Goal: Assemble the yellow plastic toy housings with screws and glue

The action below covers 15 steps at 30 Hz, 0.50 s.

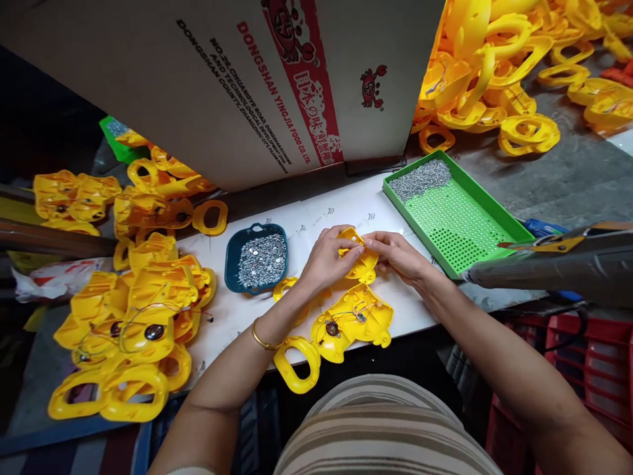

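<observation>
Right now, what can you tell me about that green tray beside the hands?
The green tray is shallow, rectangular, plastic-looking, with a raised rim and a floor of small holes. It lies flat at a slant at the right end of the white table. Small silvery screws heap at its far end; the rest is bare. No hand touches it; the right hand, holding a yellow shell with the left hand, is nearest.

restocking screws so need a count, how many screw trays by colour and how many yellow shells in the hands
teal tray: 1
green tray: 1
yellow shell, held by left hand and right hand: 1
total: 3
</observation>
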Motion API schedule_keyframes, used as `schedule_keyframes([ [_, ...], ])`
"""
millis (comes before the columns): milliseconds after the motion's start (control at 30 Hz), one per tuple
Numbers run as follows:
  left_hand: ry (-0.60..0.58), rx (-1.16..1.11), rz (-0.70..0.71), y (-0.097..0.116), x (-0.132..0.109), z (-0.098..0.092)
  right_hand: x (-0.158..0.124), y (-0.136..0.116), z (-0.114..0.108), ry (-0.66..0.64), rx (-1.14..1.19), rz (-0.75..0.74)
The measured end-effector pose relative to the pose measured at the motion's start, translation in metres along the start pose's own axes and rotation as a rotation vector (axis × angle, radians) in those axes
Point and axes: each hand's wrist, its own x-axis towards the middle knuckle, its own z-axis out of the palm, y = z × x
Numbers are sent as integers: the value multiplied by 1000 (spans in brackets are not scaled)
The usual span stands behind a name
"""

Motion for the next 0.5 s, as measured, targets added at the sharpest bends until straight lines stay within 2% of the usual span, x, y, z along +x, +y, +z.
schedule_keyframes([
  [133,2,-106,17,-7,1,-11,-1,-5,3,-21,-21,38],
  [233,17,-89,32,-9,3,-20,-2,-9,6,-38,-33,34],
  [500,-68,-43,271,-1,10,-38,-5,-24,14,-59,-51,-5],
])
